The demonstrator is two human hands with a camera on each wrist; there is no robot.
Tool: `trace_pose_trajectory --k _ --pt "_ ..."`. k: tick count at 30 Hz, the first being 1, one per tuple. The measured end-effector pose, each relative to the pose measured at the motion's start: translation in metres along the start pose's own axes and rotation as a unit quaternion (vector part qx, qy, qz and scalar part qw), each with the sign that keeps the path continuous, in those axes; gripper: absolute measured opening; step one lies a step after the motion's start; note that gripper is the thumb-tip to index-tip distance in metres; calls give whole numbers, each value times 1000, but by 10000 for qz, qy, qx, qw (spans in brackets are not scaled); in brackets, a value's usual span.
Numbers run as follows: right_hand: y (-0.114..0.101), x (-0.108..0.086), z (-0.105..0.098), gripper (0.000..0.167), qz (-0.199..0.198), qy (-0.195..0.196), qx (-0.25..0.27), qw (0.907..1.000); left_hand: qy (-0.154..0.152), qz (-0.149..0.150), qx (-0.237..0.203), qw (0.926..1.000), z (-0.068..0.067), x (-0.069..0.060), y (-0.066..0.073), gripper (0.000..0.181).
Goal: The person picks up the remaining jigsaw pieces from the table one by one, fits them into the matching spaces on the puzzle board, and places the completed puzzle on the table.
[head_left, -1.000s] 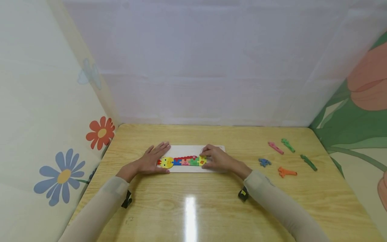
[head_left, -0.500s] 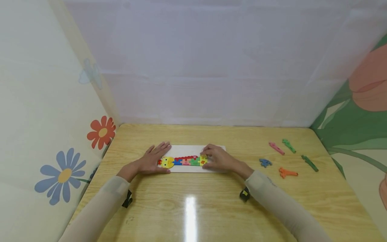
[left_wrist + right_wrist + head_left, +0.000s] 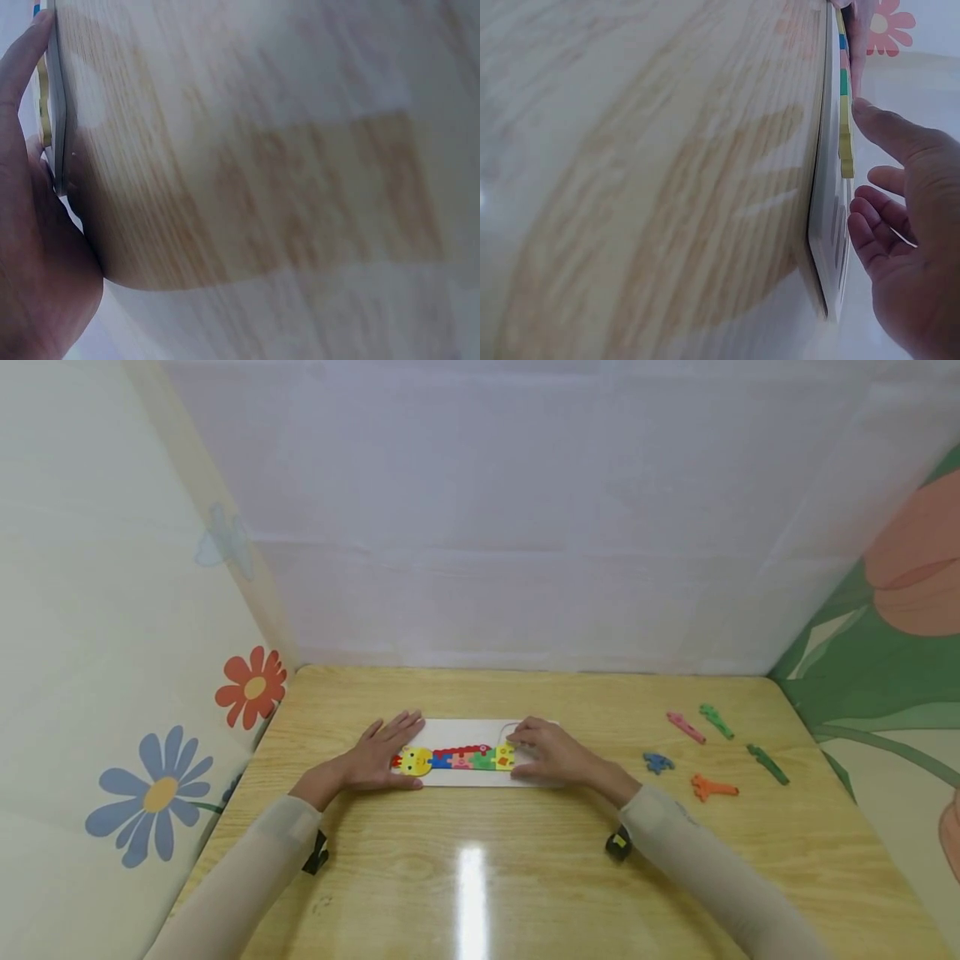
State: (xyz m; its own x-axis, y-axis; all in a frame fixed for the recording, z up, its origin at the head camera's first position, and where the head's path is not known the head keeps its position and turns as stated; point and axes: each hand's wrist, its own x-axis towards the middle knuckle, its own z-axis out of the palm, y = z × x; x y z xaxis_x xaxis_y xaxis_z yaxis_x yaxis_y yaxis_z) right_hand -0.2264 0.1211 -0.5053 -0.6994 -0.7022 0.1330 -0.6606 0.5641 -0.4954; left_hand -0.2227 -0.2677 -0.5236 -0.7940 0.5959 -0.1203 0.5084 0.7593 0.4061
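A white puzzle board [image 3: 465, 727] lies on the table, with a giraffe puzzle on it: a yellow head [image 3: 415, 762], then blue, pink and green pieces along a red mane [image 3: 457, 750]. At its right end sits a yellow piece [image 3: 505, 757]. My left hand [image 3: 375, 757] rests with spread fingers on the board's left end, around the head. Just right of the yellow piece, my right hand [image 3: 551, 753] hovers over the board. In the right wrist view its thumb [image 3: 889, 131] is near the yellow piece [image 3: 847, 154], and the loosely bent fingers hold nothing.
Several loose pieces lie on the table to the right: a pink one [image 3: 686, 727], a light green one [image 3: 717, 722], a dark green one [image 3: 767, 764], a blue one [image 3: 658, 763] and an orange one [image 3: 712, 787]. A wall [image 3: 480, 568] stands behind the table.
My right hand has let go of the yellow piece and shifted slightly right, uncovering more of it. The left hand keeps its place on the board.
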Motion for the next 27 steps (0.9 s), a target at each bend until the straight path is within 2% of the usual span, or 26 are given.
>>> trace_pose_trajectory --k 9,27 --pt "9 -6 -6 63 -33 32 -88 10000 121 93 -75 9999 -3 -1 3 113" --pt "17 -28 -28 58 158 128 -358 9992 87 64 -127 9999 -4 -2 6 113"
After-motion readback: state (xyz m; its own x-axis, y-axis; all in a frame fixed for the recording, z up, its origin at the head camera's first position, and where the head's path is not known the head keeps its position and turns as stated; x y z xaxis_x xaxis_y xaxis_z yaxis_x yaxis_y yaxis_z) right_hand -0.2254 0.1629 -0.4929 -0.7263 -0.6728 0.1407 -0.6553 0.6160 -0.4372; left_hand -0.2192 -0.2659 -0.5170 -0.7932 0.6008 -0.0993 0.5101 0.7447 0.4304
